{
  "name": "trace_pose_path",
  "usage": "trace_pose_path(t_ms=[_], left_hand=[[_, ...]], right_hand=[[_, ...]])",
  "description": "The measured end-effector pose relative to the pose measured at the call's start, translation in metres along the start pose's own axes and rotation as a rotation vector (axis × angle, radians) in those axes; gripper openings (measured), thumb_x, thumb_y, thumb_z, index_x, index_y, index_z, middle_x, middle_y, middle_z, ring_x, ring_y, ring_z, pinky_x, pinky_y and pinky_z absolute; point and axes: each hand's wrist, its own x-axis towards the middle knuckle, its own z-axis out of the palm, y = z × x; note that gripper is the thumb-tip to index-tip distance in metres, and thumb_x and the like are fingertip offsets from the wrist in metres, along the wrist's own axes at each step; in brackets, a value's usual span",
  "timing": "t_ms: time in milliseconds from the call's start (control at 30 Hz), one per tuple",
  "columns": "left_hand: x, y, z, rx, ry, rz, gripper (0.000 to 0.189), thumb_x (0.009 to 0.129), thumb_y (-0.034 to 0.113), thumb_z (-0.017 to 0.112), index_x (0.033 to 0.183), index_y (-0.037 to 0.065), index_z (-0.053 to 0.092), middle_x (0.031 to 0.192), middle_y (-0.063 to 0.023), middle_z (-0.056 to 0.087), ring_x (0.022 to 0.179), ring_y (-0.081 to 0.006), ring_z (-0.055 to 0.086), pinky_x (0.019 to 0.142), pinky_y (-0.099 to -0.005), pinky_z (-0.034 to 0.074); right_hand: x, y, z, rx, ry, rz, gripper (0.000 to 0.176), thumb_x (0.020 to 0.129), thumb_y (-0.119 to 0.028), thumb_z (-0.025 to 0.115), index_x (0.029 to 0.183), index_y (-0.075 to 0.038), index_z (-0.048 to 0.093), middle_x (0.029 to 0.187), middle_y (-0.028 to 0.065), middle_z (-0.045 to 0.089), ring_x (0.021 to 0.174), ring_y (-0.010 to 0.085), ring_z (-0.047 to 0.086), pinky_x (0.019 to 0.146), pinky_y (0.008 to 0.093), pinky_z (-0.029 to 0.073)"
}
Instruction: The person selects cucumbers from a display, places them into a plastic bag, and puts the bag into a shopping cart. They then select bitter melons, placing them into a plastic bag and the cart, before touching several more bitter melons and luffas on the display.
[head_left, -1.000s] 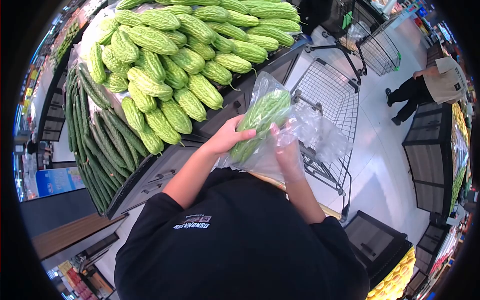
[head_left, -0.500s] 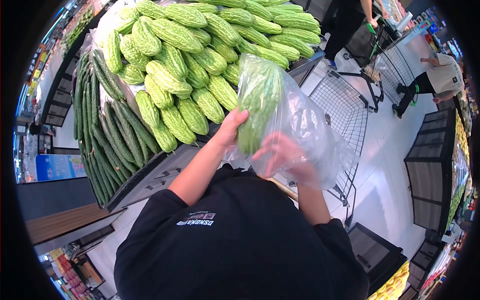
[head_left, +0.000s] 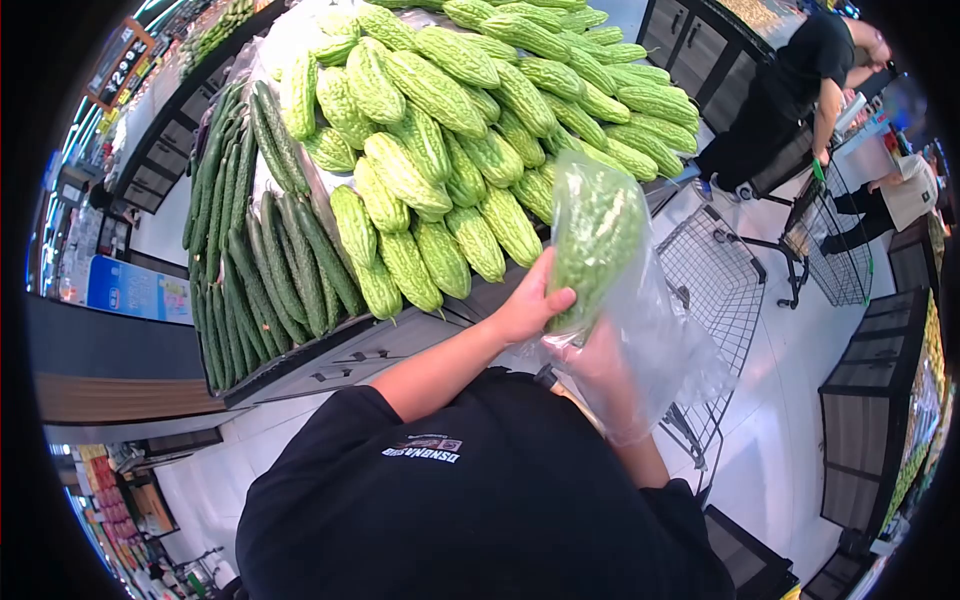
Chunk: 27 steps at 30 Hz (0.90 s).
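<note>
A clear plastic bag [head_left: 668, 345] with pale green bitter melon [head_left: 597, 235] inside hangs in front of my chest, tilted upright. My left hand [head_left: 535, 302] is closed around the lower left side of the bagged bitter melon, thumb across the front. My right hand [head_left: 602, 368] is at the melon's lower end, seen hazily through the bag film, its fingers drawn in against the plastic. How many melons the bag holds is hard to tell. Just beyond my hands lies a heap of bitter melons [head_left: 425, 180].
Dark green cucumbers [head_left: 285, 260] lie left of the heap on the same stand. A wire shopping cart [head_left: 715, 280] stands close on my right. Farther right, a person in black [head_left: 800, 85] holds another cart [head_left: 840, 235], with a person in a light top [head_left: 908, 190] beside it.
My view has shifted, so the stand sits further right in it. My right hand has moved in to the lower end of the bagged melon, its fingers less spread. My left hand keeps its hold.
</note>
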Motion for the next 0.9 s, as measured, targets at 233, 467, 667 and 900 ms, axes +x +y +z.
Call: trace_pose_path(t_ms=[233,467,667,900], left_hand=[[-0.033,0.055,-0.002,0.836,-0.331,0.011,0.078,0.081,0.031,0.081,0.142,0.0,0.043,0.128,-0.0163,0.054,0.117,-0.0301,0.055,0.101,-0.0401,0.045],[-0.042,0.047,-0.004,1.025,-0.221,0.112,0.027,0.087,0.022,0.073,0.1,0.004,0.058,0.089,-0.0123,0.06,0.082,-0.0324,0.063,0.072,-0.0413,0.051],[-0.037,0.028,0.022,0.927,-0.135,0.316,0.014,0.084,0.004,0.07,0.086,0.001,0.057,0.083,-0.0126,0.059,0.077,-0.0333,0.061,0.066,-0.0392,0.05],[-0.037,0.029,0.016,0.838,-0.22,0.471,0.012,0.083,-0.002,0.066,0.083,0.0,0.054,0.08,-0.0117,0.057,0.072,-0.031,0.06,0.063,-0.038,0.049]], right_hand=[[-0.006,0.029,-0.001,0.337,0.251,-0.021,0.071,0.076,-0.018,0.087,0.133,0.002,0.05,0.118,0.0102,0.063,0.107,0.0203,0.061,0.091,0.0334,0.051],[-0.024,0.051,-0.02,0.302,0.407,-0.027,0.068,0.076,-0.01,0.087,0.132,0.0,0.052,0.121,0.0094,0.06,0.112,0.0207,0.057,0.097,0.0359,0.047],[-0.052,0.04,-0.028,0.149,0.367,0.092,0.054,0.085,-0.008,0.079,0.132,-0.002,0.054,0.123,0.0087,0.06,0.113,0.0208,0.057,0.097,0.0348,0.047],[-0.062,0.051,-0.025,0.296,0.31,0.151,0.041,0.1,-0.031,0.059,0.129,-0.002,0.052,0.129,0.0156,0.059,0.11,0.0213,0.06,0.087,0.0346,0.05]])
